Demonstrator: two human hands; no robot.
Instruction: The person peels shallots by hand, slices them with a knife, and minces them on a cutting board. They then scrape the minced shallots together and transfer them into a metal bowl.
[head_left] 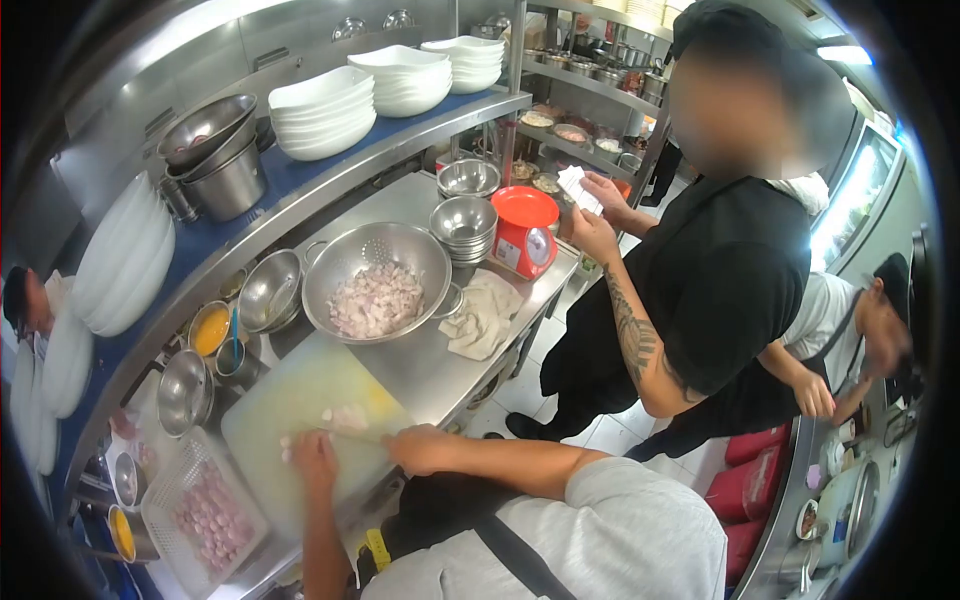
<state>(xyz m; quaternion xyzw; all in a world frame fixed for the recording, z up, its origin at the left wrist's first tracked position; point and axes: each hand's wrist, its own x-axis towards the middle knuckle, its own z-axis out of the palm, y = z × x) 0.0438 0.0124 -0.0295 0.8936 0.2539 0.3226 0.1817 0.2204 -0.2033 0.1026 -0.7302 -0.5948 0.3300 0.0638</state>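
Observation:
On the pale cutting board (pixel 300 400), my right hand (pixel 420 450) is wrapped round the handle of a knife (pixel 362 435), whose blade points left across the board. My left hand (pixel 316 455) is bunched down on the board close to the blade tip, its fingers closed on what looks like a shallot, mostly hidden. A small pile of cut shallots (pixel 345 416) lies just beyond the knife. Left of my left hand, a white plastic basket (pixel 158 505) holds whole peeled shallots (pixel 213 512). Behind the board, a large steel colander (pixel 420 255) contains chopped shallots (pixel 375 298).
Beside the colander are a cloth (pixel 482 315), stacked steel bowls (pixel 464 222) and a red scale (pixel 524 230). Overhead, a shelf (pixel 400 125) carries white bowls (pixel 322 112). A person in black (pixel 710 280) stands close by on the right, holding paper; another person (pixel 810 340) works behind.

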